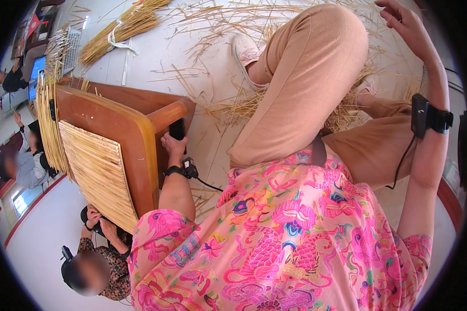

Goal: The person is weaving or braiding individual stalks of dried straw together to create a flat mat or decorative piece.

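My left hand (174,146) is beside the wooden table (104,109), close to its leg (166,116). Its fingers are closed on a dark, flat, rectangular thing that looks like a phone (177,129). A woven straw panel (96,166) covers part of the tabletop, its stalks lying side by side. My right hand (403,19) is raised at the upper right, past my bent knee, with fingers apart and nothing visible in them. Each of my wrists wears a strapped black device with a cable.
Loose straw stalks (207,57) litter the white floor around my shoes. A straw bundle (119,33) tied with white band lies at the upper left. More straw (47,124) stands along the table's far edge. Another person (104,264) works at lower left; others sit at far left.
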{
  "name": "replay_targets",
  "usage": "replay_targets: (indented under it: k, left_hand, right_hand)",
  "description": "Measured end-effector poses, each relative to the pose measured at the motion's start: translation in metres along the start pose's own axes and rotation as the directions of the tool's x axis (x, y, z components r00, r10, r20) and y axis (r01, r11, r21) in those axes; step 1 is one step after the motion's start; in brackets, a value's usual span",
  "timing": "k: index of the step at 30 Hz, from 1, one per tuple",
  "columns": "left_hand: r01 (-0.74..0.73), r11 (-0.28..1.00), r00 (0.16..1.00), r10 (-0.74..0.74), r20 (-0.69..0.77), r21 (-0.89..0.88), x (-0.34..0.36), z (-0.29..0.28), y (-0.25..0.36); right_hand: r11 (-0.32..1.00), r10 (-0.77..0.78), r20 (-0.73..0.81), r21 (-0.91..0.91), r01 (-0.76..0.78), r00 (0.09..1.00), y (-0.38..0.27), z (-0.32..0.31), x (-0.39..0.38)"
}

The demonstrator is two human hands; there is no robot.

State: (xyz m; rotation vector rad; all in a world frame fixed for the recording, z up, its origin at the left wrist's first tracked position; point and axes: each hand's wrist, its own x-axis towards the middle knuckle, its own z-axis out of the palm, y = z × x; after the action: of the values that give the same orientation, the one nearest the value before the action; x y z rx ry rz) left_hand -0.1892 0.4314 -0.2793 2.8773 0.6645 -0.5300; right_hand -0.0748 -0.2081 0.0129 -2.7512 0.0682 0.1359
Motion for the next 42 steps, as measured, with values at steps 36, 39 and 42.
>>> replay_targets:
  k: [36, 39, 42]
  left_hand:
    - [0.861, 0.264, 0.363, -0.917, 0.164, -0.434, 0.014, -0.003, 0.075]
    - [0.835, 0.297, 0.461, -0.836, 0.297, -0.463, 0.005, -0.009, 0.069]
    - [0.75, 0.55, 0.643, -0.737, 0.21, -0.368, -0.005, -0.016, 0.062]
  right_hand:
    - [0.995, -0.095, 0.137, 0.031, 0.092, 0.986, 0.034, 0.014, 0.007]
    - [0.998, -0.067, 0.17, 0.026, 0.063, 0.983, 0.029, 0.011, 0.005]
    - [0.999, -0.037, 0.207, 0.01, 0.035, 0.978, 0.026, 0.011, 0.004]
